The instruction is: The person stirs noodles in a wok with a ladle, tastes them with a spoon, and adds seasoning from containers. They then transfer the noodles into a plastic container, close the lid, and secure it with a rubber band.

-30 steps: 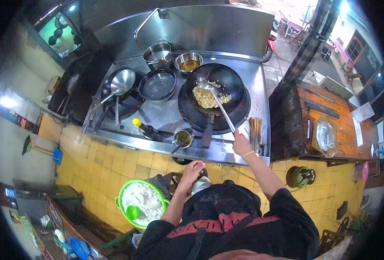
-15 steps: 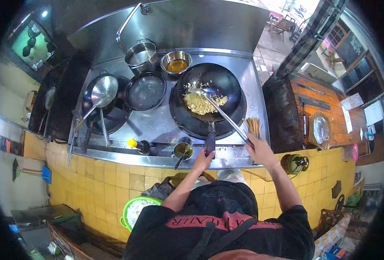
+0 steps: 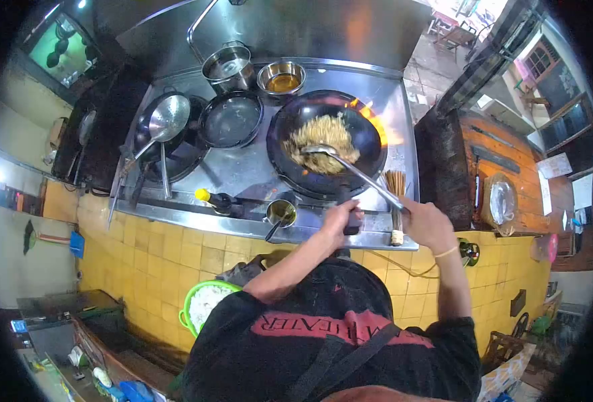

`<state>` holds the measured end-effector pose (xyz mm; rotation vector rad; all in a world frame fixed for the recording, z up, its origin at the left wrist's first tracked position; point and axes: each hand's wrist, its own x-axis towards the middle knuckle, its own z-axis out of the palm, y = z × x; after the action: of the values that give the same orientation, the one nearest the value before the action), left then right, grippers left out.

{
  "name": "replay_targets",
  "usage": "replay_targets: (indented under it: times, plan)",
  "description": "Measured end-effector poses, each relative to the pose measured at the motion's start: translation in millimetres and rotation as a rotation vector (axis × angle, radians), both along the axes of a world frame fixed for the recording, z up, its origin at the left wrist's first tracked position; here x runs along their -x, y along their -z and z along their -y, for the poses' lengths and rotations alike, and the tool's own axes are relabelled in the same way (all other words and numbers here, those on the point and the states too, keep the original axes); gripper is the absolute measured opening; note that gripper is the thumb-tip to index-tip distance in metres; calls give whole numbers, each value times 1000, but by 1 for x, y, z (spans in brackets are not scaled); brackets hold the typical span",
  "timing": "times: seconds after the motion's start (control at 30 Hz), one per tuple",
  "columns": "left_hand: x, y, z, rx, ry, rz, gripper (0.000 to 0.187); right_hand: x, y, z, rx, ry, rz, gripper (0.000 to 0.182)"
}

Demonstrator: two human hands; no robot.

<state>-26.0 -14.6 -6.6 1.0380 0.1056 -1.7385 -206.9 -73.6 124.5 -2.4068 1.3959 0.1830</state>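
My left hand [image 3: 340, 221] is wrapped around the handle of a black wok [image 3: 369, 161] on the stove. Inside the wok lies a loose heap of pale, yellowish-brown food [image 3: 326, 134], spread toward the far side. A metal cooking ladle [image 3: 363, 175] slants into the pan, its bowl resting among the food. My right hand [image 3: 430, 226] grips the far end of that ladle's handle. Orange flames [image 3: 375, 124] flare at the wok's right rim. Beside my right hand stands a bamboo brush [image 3: 396, 184].
A second black pan [image 3: 231, 120], a steel pot [image 3: 228, 70] and a bowl of amber liquid [image 3: 282, 79] stand on the steel stove. A skimmer [image 3: 169, 117] lies at left. A yellow-capped bottle [image 3: 221, 202] and small cup [image 3: 281, 213] line the front edge. A green basket [image 3: 188, 308] holds white rice.
Flames have appeared at the wok's right side. The food has spread upward in the pan, and the wok's handle with my left hand has shifted right. The ladle stays in my right hand.
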Motion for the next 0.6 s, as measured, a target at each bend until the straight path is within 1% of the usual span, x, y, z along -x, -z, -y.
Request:
replay_targets:
  times: [0.03,0.07,0.1,0.13,0.17,0.2,0.23,0.27,0.3,0.33,0.37,0.4,0.43,0.5,0.53,0.57,0.6]
  plan:
    - [2,-36,-7,112,-28,-256,13,6,1,3,-5,3,10,41]
    - [2,-58,-14,78,13,-321,14,12,2,5,-27,-48,45,40]
    - [1,-69,-19,48,53,-385,14,17,3,7,-45,-102,81,40]
    - [-7,-59,-16,53,81,-257,13,19,1,4,-7,-137,89,40]
    - [-18,-36,-13,47,107,-137,12,20,0,-1,-26,-139,86,40]
    - [-34,12,-11,109,124,-214,12,20,-3,-1,-89,-153,129,39]
    - [-36,36,-17,131,67,-70,12,22,-4,0,-145,-166,172,38]
    - [-30,45,-23,89,55,-12,13,25,3,-4,-85,-168,193,35]
    - [-24,49,-27,49,46,50,14,25,6,-10,-88,-170,194,35]
    - [-8,29,-38,32,58,49,14,21,7,-13,-16,-148,116,34]
    - [11,-8,-56,6,70,46,14,19,9,-17,47,-124,37,34]
    - [18,-42,-66,26,194,34,17,19,16,-20,83,-110,-16,36]
    - [21,-55,-72,17,242,12,18,19,24,-19,89,-104,-7,36]
    - [0,-46,-56,106,334,129,15,27,40,-21,56,-93,38,35]
    - [-14,-41,-41,85,269,153,13,30,46,-23,38,-99,33,35]
    - [-31,5,-25,110,155,44,16,31,52,-20,100,-92,11,38]
    - [-35,26,-22,74,114,109,16,31,56,-16,172,-93,0,41]
